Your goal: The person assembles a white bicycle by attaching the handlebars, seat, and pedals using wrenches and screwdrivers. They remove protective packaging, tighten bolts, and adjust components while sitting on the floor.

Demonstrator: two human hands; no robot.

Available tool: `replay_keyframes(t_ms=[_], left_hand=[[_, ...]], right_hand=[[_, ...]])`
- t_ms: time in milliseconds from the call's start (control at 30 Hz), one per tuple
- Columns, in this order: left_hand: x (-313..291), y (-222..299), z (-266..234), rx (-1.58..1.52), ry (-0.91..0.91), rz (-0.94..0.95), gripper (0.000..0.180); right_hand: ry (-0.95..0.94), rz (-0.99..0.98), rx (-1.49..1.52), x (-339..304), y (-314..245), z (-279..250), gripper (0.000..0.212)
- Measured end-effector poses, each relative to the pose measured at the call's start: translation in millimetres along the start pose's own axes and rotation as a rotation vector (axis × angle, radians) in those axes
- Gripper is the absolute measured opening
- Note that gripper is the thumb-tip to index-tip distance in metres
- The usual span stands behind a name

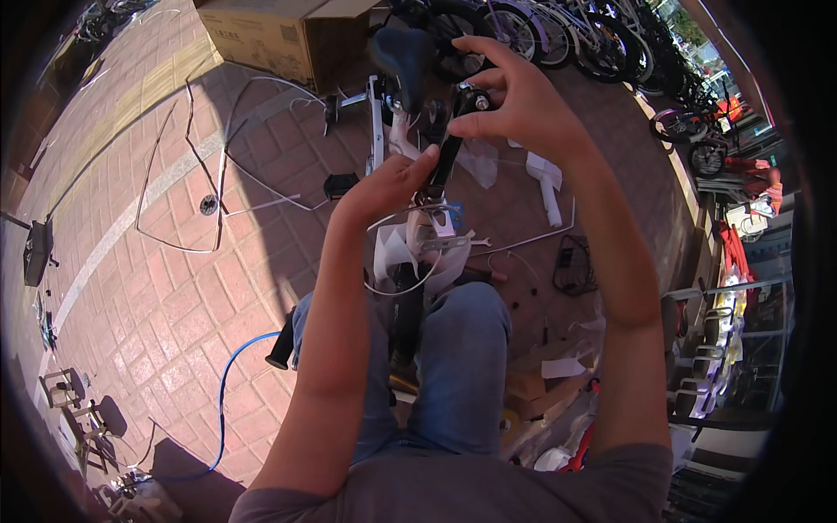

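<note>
A small white bicycle frame stands in front of my knees, with a dark saddle at its far end. Rising from its near end is a black handlebar stem. My left hand is closed around the stem's lower part, thumb pointing up along it; its other fingers are mostly hidden. At the stem's top, my right hand has its thumb and some fingers around the clamp, with the index finger stretched out beyond. A thin pale cable loops below the hands. The front wheel is between my knees.
An open cardboard box sits beyond the bicycle, and parked bicycles line the far right. White strips lie on the left paving. A wrench, a black basket and a white tube are at right. A blue hose curves at left.
</note>
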State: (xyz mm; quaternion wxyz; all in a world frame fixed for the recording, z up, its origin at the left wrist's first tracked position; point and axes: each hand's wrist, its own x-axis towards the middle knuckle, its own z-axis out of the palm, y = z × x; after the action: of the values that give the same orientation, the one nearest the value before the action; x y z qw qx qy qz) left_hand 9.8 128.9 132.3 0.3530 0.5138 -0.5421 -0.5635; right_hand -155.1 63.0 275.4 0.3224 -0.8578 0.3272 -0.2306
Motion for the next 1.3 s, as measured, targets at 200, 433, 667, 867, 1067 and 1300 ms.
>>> replay_keyframes(t_ms=[200, 433, 667, 867, 1067, 1300], left_hand=[[-11.5, 17.4, 11.5, 0.067, -0.002, 0.02, 0.048], [0.7, -0.2, 3.7, -0.025, -0.034, 0.146, 0.021], [-3.2, 10.4, 8.7, -0.14, 0.023, 0.136, 0.027], [-0.3, 3.1, -0.4, -0.134, 0.014, 0.113, 0.025], [5.8, 14.9, 25.0, -0.367, 0.082, 0.167, 0.026], [5.2, 10.4, 34.2, -0.19, 0.209, 0.196, 0.027]], right_hand=[[0.006, -0.055, -0.074, -2.7, 18.7, 11.4, 0.089], [-0.019, 0.028, -0.125, 1.6, 2.4, 10.7, 0.082], [-0.009, 0.073, -0.153, -2.1, 11.3, 9.1, 0.083], [-0.035, 0.031, -0.086, -1.0, 15.6, 15.0, 0.074], [0.017, 0.144, 0.318, 1.4, 12.9, 47.3, 0.047], [0.199, -0.019, 0.693, -12.6, 35.1, 79.9, 0.02]])
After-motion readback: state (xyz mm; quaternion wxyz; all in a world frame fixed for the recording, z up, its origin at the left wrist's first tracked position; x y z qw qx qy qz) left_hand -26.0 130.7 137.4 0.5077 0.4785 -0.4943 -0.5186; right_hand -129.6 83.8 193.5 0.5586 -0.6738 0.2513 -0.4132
